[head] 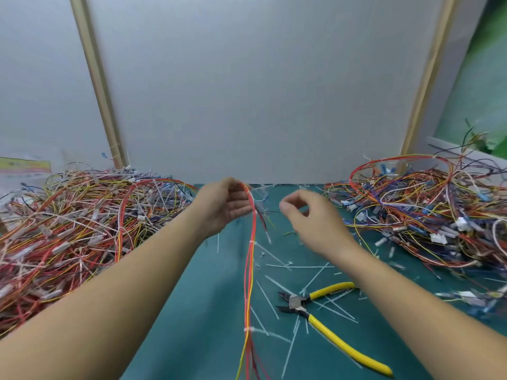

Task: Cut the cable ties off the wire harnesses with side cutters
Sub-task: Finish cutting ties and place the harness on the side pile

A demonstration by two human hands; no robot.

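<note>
Red-and-yellow harness (250, 272) hangs from my left hand (223, 205), gripped at its top, presumably to expose the white cable ties (251, 243); my right hand (310, 215), loosely curled and empty, hovers apart from the side cutters (323, 305) lying on the tabletop (208, 311).

Only real open lane is the strip of green mat (208, 311) down the middle of the frame. The left wire pile (82, 229) walls off one side and the right wire pile (439, 215) the other. A red-and-yellow harness (251, 256) hangs down the centre and splits the lane. Lower right, side cutters (323, 308) lie open-jawed among loose cut ties (274, 281). A white panel (260, 91) closes off the back.
</note>
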